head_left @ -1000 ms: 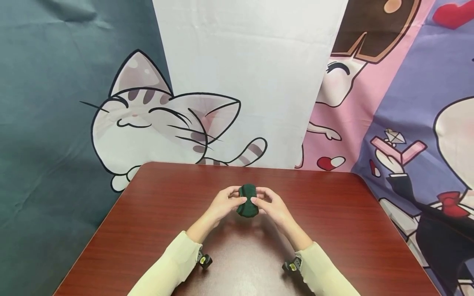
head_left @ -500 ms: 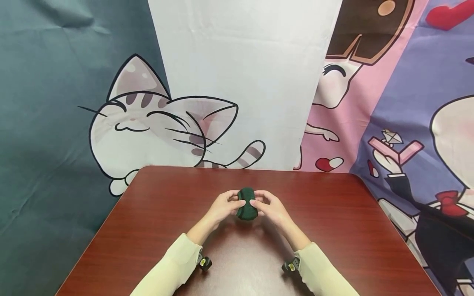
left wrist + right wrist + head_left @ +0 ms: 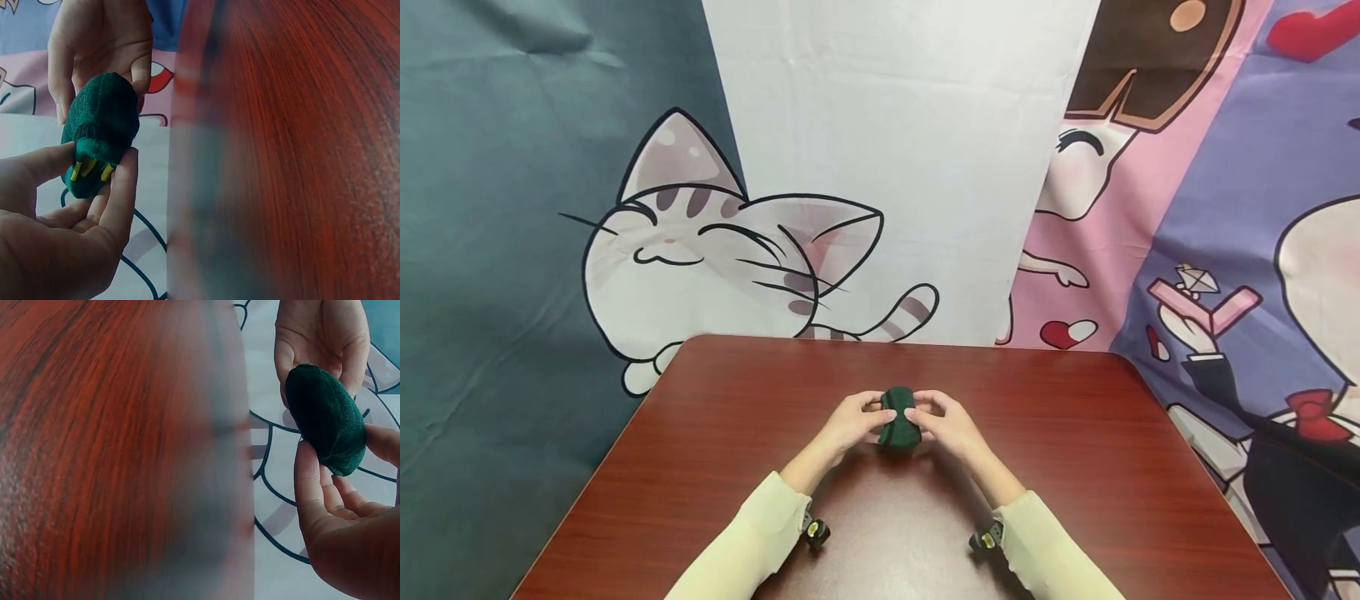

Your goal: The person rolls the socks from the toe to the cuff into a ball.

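Both hands hold a rolled-up bundle of dark green knit socks [image 3: 899, 418] over the middle of the table. My left hand [image 3: 853, 421] grips its left end, thumb on the near side and fingers behind. On the opposite end, my right hand [image 3: 946, 422] pinches it the same way, the two thumbs pointing at each other. Seen from the left wrist, the socks [image 3: 103, 119] have a folded opening with small yellow marks at the left-hand end. The right wrist view shows a smooth, rounded green end of the socks [image 3: 328, 419].
A reddish-brown wooden table [image 3: 760, 383] spreads under both arms. Behind it hangs a printed backdrop [image 3: 880, 125] with a cartoon cat and cartoon people. Small dark wrist cameras, left [image 3: 816, 531] and right [image 3: 985, 540], sit at the cuffs of the pale sleeves.
The socks and both hands have come slightly lower in the head view, a little nearer the person. The grip of both hands stays much the same; the head view has shifted slightly.
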The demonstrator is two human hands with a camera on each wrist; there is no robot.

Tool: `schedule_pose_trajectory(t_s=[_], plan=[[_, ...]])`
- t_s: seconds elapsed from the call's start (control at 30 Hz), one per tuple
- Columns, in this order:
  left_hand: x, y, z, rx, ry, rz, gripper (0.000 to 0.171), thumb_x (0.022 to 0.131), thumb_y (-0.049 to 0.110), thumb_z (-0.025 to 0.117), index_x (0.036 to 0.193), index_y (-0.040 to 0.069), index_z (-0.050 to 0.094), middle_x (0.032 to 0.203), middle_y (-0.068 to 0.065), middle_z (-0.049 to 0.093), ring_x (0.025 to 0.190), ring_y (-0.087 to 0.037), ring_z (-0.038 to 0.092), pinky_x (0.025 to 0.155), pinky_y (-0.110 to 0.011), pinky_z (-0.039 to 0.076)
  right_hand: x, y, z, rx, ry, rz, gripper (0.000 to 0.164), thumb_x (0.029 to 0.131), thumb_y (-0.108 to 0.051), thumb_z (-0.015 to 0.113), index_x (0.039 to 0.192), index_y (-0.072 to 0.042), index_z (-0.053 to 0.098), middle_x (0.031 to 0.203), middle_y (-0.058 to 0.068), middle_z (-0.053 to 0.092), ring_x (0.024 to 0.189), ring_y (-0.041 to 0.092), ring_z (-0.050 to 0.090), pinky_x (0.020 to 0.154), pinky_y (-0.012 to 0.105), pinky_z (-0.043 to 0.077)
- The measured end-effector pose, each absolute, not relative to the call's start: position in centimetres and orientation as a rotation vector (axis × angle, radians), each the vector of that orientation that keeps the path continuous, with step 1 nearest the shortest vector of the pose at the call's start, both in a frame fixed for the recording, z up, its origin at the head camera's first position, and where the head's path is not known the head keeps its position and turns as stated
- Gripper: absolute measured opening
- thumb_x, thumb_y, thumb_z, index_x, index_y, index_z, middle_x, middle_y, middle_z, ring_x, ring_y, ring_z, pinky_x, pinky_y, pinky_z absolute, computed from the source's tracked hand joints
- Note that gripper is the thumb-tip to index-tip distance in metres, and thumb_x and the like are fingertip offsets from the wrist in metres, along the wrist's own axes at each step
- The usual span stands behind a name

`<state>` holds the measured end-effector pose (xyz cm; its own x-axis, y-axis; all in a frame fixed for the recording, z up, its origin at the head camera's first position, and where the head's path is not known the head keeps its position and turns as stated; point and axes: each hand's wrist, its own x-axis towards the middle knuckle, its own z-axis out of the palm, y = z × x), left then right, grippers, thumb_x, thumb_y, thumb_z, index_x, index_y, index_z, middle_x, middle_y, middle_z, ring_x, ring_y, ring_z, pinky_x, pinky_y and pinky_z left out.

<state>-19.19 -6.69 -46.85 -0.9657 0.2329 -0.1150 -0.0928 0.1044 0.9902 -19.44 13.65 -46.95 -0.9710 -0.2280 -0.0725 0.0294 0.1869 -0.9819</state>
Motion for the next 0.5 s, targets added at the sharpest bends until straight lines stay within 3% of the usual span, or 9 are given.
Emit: schedule_pose_trajectory(t_s=[0.5], plan=[[-19.5, -6.43, -47.68, 0.12, 2.145, 1.899, 0.049, 0.095, 0.018, 0.071, 0.136, -0.005, 0.056, 0.122, -0.019, 0.068, 0.094, -0.023, 0.072, 0.074, -0.038, 0.061, -19.79, 13.9, -47.83, -0.17, 2.249, -1.855, 0.045, 0.093, -0.021, 0.073, 0.13, 0.0, 0.06, 0.109, 0.016, 0.069, 0.083, 0.02, 0.07, 0.075, 0.036, 0.06]])
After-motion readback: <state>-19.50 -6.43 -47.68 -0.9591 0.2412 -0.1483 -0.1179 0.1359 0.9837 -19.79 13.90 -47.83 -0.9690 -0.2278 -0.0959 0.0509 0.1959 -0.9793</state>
